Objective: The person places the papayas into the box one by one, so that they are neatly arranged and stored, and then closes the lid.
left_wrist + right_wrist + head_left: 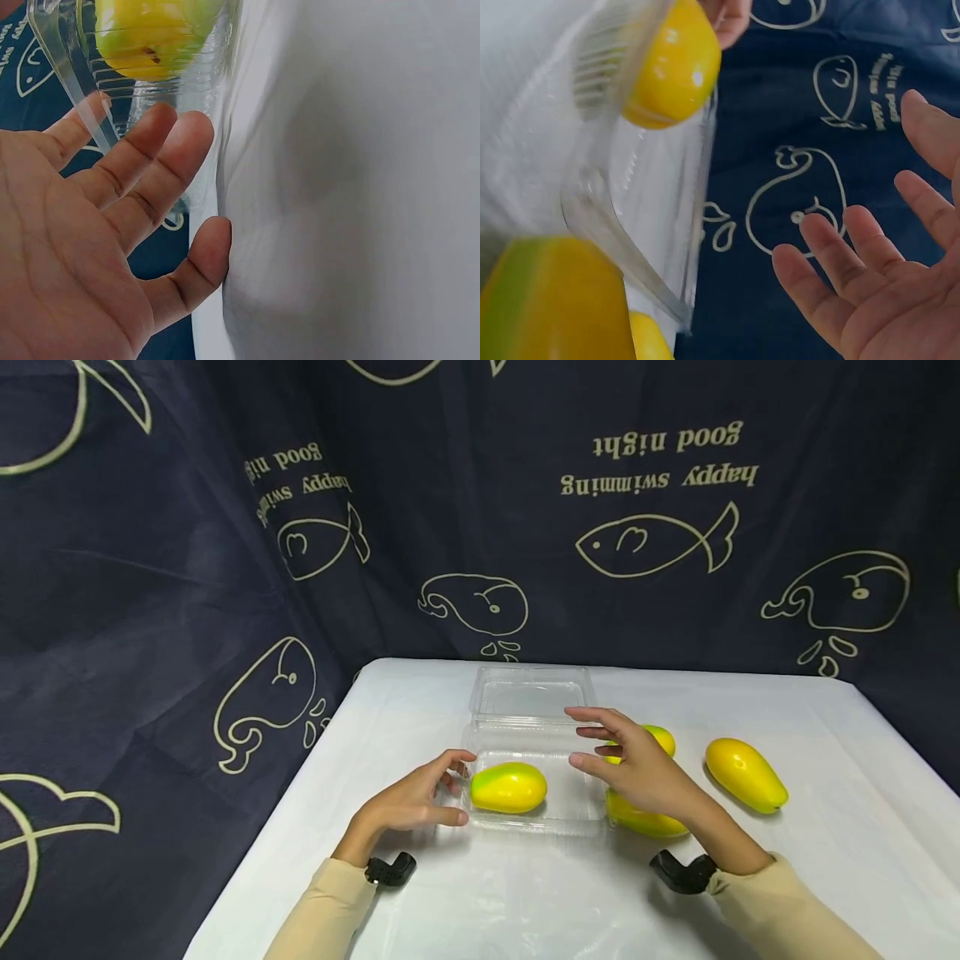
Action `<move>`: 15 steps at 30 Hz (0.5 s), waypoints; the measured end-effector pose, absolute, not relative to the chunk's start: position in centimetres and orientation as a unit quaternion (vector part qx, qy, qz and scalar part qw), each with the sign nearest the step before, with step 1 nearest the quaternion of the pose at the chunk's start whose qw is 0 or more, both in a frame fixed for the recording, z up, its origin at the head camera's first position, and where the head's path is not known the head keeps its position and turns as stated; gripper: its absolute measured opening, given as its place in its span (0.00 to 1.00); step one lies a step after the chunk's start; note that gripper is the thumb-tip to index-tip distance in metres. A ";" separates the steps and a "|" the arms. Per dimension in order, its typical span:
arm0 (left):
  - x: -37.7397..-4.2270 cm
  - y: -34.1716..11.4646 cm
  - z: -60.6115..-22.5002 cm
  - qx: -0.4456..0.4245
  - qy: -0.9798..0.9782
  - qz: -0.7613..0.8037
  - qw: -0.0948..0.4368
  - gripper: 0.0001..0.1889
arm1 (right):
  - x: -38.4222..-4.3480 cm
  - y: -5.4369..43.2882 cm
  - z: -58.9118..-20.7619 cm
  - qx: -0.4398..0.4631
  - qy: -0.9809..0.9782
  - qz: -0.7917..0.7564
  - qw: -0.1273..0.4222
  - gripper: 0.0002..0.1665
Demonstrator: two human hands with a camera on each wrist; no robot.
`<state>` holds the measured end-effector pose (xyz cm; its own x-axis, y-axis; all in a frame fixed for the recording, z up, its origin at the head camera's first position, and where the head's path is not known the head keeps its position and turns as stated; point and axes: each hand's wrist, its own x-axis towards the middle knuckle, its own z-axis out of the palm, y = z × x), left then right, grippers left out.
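A yellow-green mango (510, 787) lies in the left part of a clear plastic clamshell box (576, 789), whose lid (532, 693) is folded back away from me. My left hand (411, 797) is at the box's left side with fingers spread; in the left wrist view the fingertips (191, 135) are by the ribbed wall, and contact is hard to tell. Over the box's right edge hovers my right hand (648, 768), fingers extended and nothing held. Beneath and behind it, partly hidden, are a nearer mango (647, 821) and a farther mango (660, 741).
Another mango (746, 775) lies farther right on the white-covered table (840, 860). Dark fabric (480, 510) with fish and whale drawings hangs behind the table and along the left. Each wrist wears a black strap device (686, 871).
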<state>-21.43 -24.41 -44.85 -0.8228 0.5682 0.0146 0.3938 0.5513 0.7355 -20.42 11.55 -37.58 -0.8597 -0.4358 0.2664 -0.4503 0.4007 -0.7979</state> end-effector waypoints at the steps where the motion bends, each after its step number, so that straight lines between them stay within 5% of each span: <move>1: -21.4 -24.4 -44.9 0.275 0.873 0.385 0.114 0.44 | -20.4 11.8 -37.5 0.261 -0.841 0.475 0.009 0.35; 15: -21.5 -24.2 -44.9 0.272 0.875 0.383 0.116 0.44 | -18.5 15.0 -38.1 0.243 -0.860 0.441 0.078 0.32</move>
